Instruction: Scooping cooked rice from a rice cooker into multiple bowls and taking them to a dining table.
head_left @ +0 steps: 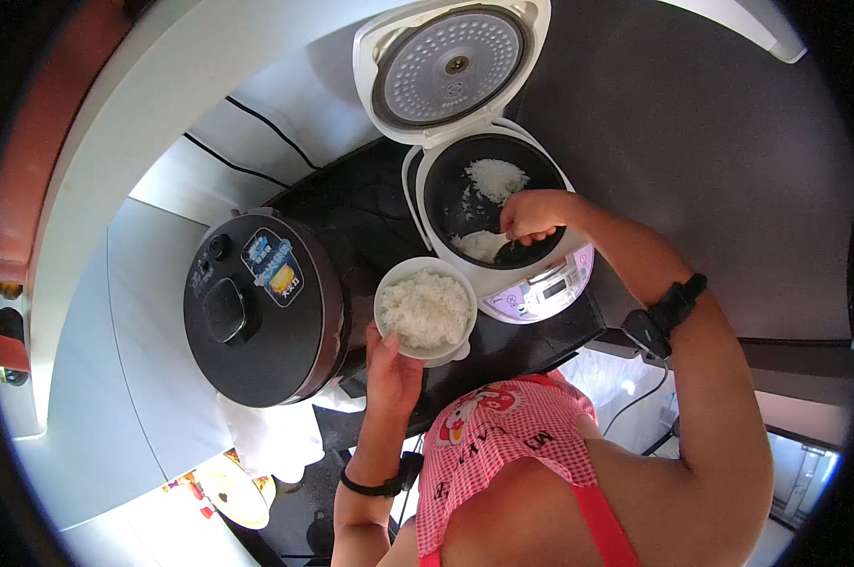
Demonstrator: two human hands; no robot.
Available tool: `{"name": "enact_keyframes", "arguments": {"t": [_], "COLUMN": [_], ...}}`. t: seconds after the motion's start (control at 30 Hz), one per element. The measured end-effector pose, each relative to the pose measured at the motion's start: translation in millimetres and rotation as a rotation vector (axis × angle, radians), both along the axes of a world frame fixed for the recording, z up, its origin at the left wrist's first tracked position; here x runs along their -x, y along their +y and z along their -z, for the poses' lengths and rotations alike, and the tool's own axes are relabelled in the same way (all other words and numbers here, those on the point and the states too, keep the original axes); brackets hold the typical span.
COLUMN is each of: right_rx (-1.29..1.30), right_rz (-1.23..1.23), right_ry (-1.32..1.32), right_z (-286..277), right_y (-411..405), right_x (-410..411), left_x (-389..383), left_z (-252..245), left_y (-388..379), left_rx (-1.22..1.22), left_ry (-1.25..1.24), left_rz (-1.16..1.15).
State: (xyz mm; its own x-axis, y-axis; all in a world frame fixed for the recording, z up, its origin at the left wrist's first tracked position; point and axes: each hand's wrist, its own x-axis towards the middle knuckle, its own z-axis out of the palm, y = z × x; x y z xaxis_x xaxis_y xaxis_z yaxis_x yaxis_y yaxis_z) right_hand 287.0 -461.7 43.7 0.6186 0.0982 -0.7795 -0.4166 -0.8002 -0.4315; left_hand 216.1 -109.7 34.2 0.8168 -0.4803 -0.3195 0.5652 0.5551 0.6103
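My left hand (pixel 394 368) holds a white bowl (pixel 381 294) heaped with cooked white rice (pixel 427 308), just beside an open rice cooker. My right hand (pixel 537 216) reaches over the cooker's dark inner pot (pixel 445 205), its fingers closed on the handle end of what looks like a rice paddle. Rice covers the paddle's broad end (pixel 480 244), so its outline is hard to tell. Another clump of rice (pixel 496 179) lies on the far side of the pot, with loose grains near it. The cooker's lid (pixel 455 67) stands raised at the back.
A dark electric pressure cooker (pixel 257 312) stands left of the bowl on the black counter (pixel 370 195). Two black cables (pixel 278 135) run along the wall behind. A large dark panel (pixel 689 170) rises on the right. A white cloth or bag (pixel 275 432) lies at the lower left.
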Motion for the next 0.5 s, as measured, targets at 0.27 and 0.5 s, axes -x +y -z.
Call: {"name": "enact_keyframes", "arguments": {"t": [0.27,0.5], "right_rx": [-0.287,-0.056], "right_rz": [0.319,0.354], "right_ry": [-0.203,-0.809], "right_z": [-75,-112], "right_y": [-21,45], "right_x": [37,108], "left_x": [-18,-36], "left_z": [-3,-6], "left_y": [-25,-70], "left_rx": [0.001,0.053], "left_ry": [0.007,-0.019], "left_rz": [-0.018,0.057]}}
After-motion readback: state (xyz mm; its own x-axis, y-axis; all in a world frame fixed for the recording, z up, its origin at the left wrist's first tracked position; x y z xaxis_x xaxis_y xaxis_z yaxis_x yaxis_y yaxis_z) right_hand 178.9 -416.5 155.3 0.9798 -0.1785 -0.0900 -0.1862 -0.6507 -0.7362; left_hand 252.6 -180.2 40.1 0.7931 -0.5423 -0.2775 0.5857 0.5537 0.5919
